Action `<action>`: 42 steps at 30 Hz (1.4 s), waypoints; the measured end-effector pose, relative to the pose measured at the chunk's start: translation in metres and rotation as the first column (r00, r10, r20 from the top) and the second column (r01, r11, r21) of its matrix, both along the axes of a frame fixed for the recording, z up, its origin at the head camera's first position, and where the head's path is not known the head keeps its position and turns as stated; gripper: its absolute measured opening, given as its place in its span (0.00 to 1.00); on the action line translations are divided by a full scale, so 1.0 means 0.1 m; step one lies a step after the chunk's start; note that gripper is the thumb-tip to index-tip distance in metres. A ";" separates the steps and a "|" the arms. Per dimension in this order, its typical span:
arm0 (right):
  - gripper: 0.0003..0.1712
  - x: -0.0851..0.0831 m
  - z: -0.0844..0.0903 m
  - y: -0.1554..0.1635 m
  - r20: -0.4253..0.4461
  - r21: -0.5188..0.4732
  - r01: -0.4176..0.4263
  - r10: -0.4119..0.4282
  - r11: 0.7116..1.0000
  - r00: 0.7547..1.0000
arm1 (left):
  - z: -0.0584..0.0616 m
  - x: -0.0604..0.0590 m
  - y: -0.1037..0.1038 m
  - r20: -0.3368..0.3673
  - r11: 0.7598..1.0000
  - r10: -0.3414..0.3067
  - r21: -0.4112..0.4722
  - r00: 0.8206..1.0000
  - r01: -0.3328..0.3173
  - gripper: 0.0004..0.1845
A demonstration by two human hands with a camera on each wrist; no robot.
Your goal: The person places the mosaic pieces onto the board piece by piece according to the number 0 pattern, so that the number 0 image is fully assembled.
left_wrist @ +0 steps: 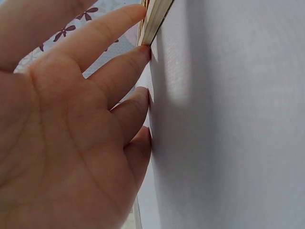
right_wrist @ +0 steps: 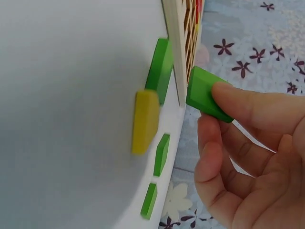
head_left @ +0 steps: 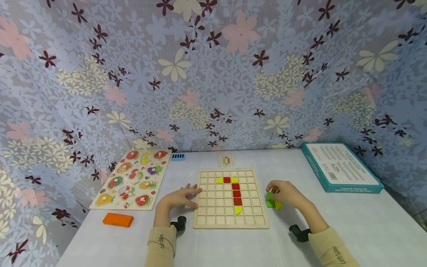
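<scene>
Bright, even light with soft shadows; wide-angle bending at edges (wrist close-ups slightly blurred).

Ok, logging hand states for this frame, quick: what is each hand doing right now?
Left hand: open, straight fingers resting on the table against the wooden grid board.
Right hand: pinching a green block.

The grid board (head_left: pixel 231 221) is pale unfinished wood, matt, its layered edge touching the left hand's fingertips (left_wrist: pixel 143 52). The green piece (right_wrist: pixel 204 93) pinched between the right fingers (right_wrist: pixel 248 102) looks painted, smooth, faintly satin. The table (left_wrist: pixel 228 124) under the fingertips is matt, finely textured.
</scene>
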State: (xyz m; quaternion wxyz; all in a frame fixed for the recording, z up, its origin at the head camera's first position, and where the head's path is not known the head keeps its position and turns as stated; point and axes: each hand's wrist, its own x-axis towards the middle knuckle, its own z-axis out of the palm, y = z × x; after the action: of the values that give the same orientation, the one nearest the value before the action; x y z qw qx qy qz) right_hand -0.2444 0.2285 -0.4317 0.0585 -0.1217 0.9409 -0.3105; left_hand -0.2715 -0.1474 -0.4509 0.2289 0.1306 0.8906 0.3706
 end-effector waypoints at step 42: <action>0.08 -0.02 0.04 -0.68 -0.045 -0.085 -0.170 0.166 0.982 0.985 | 0.01 0.00 -0.01 0.001 1.000 -0.001 0.014 1.000 0.001 0.36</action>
State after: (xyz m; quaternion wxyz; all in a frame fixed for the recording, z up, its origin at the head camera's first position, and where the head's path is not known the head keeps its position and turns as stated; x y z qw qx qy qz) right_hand -0.2463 0.1610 -0.4274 0.0615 -0.2089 0.9135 -0.3437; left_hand -0.2712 -0.1480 -0.4503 0.2285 0.1325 0.8878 0.3770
